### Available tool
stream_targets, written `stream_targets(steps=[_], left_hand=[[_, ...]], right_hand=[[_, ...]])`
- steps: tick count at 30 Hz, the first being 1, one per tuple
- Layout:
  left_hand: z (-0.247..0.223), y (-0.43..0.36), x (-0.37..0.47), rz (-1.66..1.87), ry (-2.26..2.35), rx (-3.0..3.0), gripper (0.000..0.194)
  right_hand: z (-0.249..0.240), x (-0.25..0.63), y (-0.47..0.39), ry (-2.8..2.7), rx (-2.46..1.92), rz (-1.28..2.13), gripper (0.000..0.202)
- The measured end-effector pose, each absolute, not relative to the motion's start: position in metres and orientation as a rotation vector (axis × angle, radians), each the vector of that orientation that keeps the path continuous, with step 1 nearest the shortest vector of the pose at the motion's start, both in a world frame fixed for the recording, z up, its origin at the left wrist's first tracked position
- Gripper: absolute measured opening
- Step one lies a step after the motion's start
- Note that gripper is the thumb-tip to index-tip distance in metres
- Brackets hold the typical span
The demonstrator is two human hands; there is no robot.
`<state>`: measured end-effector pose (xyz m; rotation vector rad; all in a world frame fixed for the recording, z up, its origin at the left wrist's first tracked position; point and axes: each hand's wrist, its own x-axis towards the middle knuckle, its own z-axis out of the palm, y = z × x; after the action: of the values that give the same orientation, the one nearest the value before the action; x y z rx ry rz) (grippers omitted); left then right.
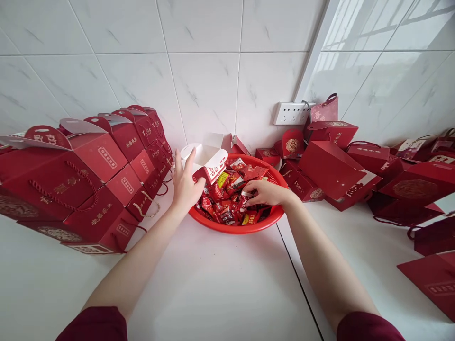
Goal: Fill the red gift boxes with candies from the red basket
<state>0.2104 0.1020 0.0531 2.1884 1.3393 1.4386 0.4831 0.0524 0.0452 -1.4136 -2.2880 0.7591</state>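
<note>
A round red plastic basket (236, 228) holds many wrapped candies (223, 201), mostly red, some with yellow labels. My right hand (265, 193) reaches into it, fingers closed around a red and white wrapped candy (244, 200). At the basket's back left rim stands an open red box (211, 173) with a white inside, its flaps up. My left hand (186, 183) rests against the left side of this box, fingers spread and thumb apart.
Stacked red gift boxes with rope handles (103, 189) fill the left side. More red boxes (334, 166) lie jumbled at the right. A white power strip (292, 113) is on the tiled wall behind.
</note>
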Motion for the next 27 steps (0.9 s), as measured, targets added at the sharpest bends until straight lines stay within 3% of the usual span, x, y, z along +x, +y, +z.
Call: stream_targets(steps=[6, 9, 11, 13, 17, 27], left_hand=[[0.076, 0.070, 0.213, 1.681, 1.405, 2.288, 0.090], [0.086, 0.056, 0.217, 1.645, 1.165, 2.460, 0.058], [0.087, 0.049, 0.220, 1.431, 0.984, 2.498, 0.034], [0.083, 0.045, 0.223, 1.143, 0.921, 2.418, 0.026], [0.078, 0.044, 0.226, 0.845, 0.902, 2.245, 0.040], [0.085, 0.044, 0.222, 0.777, 0.734, 2.494, 0.049]], right_hand=[[0.057, 0.479, 0.041, -2.027, -1.336, 0.861, 0.031], [0.066, 0.473, 0.035, -1.976, -1.243, 0.837, 0.031], [0.072, 0.468, 0.028, -1.988, -1.174, 0.806, 0.029], [0.079, 0.461, 0.020, -2.015, -1.102, 0.767, 0.026], [0.091, 0.445, 0.003, -2.008, -1.123, 0.609, 0.026], [0.102, 0.441, -0.011, -2.025, -1.163, 0.661, 0.026]])
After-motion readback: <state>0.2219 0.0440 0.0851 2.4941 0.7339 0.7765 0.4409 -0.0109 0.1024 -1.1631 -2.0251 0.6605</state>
